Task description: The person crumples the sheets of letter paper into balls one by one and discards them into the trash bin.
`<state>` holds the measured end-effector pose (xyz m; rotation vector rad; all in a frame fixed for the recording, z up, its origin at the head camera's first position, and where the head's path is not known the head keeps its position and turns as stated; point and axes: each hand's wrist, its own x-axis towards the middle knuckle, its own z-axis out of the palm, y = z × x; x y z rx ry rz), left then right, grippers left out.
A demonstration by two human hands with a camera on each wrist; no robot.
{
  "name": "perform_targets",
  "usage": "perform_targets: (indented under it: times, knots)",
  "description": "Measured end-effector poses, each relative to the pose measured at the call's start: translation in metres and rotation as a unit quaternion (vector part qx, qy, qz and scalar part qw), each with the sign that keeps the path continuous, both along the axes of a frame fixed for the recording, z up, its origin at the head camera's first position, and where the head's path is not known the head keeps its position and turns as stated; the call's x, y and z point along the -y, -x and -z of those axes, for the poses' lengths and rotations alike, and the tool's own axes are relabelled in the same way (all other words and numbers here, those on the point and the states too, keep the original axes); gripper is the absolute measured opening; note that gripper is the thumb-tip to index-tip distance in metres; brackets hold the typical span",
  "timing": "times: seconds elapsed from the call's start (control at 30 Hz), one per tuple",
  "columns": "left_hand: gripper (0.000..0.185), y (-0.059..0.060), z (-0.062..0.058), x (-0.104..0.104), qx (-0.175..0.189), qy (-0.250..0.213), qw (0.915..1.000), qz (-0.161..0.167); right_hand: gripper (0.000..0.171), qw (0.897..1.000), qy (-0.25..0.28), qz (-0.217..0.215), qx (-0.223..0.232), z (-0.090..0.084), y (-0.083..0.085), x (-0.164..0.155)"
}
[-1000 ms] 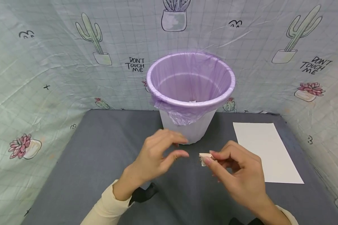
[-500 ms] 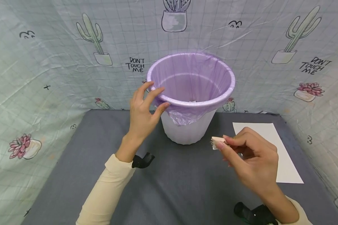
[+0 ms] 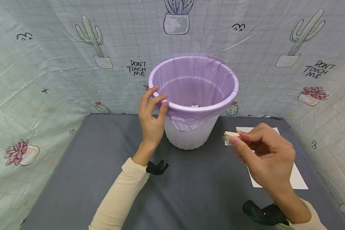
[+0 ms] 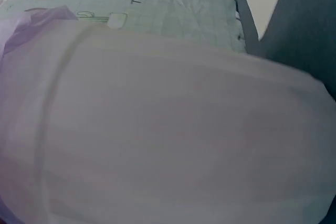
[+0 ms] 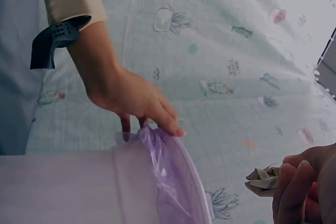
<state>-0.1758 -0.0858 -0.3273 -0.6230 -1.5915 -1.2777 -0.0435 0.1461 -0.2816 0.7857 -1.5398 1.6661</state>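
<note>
In the head view, my left hand holds the left side of a trash bin's rim, its fingers bent over the edge. The bin is whitish, with a purple plastic liner folded over its rim. My right hand pinches a small crumpled piece of paper between thumb and fingers, to the right of the bin and apart from it. The right wrist view also has the crumpled paper at the fingertips. The bin's side fills most of the left wrist view, where no hand shows.
A flat white sheet of paper lies on the dark grey table at the right, partly behind my right hand. A small white scrap shows inside the bin. Cactus-print cloth hangs behind and at both sides.
My left hand has moved up and forward from near the bin's foot onto its rim. My right hand has shifted right and slightly up, still pinching the crumpled paper.
</note>
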Motion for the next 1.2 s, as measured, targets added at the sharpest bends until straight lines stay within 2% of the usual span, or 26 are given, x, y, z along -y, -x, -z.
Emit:
perform_targets:
  times: [0.1, 0.23, 0.53, 1.0, 1.2]
  knots:
    - [0.015, 0.001, 0.003, -0.003, 0.006, -0.025, 0.9996, 0.013, 0.015, 1.0, 0.012, 0.007, 0.004, -0.002, 0.003, -0.002]
    - [0.03, 0.003, 0.004, -0.006, 0.009, -0.036, 0.9993, 0.005, 0.014, 0.999, 0.028, 0.018, 0.018, -0.004, 0.008, -0.006]
    - [0.03, 0.008, 0.008, -0.007, -0.015, -0.032, 0.9992, -0.019, 0.013, 0.997, 0.071, 0.02, 0.035, -0.01, 0.024, -0.014]
    - [0.029, 0.007, 0.007, -0.007, -0.013, -0.025, 0.9993, -0.024, 0.017, 0.992, 0.057, 0.087, 0.076, -0.026, 0.045, -0.015]
    - [0.029, 0.007, 0.007, -0.007, -0.014, -0.029, 0.9992, -0.025, 0.018, 0.99, 0.051, 0.097, 0.093, -0.031, 0.058, -0.014]
